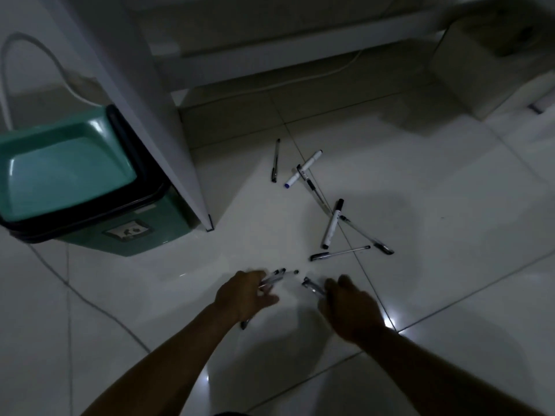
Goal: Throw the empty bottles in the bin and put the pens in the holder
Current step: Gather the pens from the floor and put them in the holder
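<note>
Several pens and markers lie scattered on the white tiled floor. A black pen [275, 160] is farthest, with a white blue-capped marker [303, 169] beside it. A white marker with a black cap [332, 225] and two clear pens [341, 253] lie nearer. My left hand [244, 295] is closed around a bundle of pens [277, 274] whose tips stick out past the fingers. My right hand [350, 304] grips a single dark pen [312, 286] just above the floor. A green bin [90, 205] with a closed swing lid stands at the left. No bottles or holder show.
A white desk leg [168, 115] comes down to the floor right beside the bin. A white cable [36, 55] loops behind the bin. A pale box [486, 64] stands at the far right. The room is dim, with bright reflections on the tiles.
</note>
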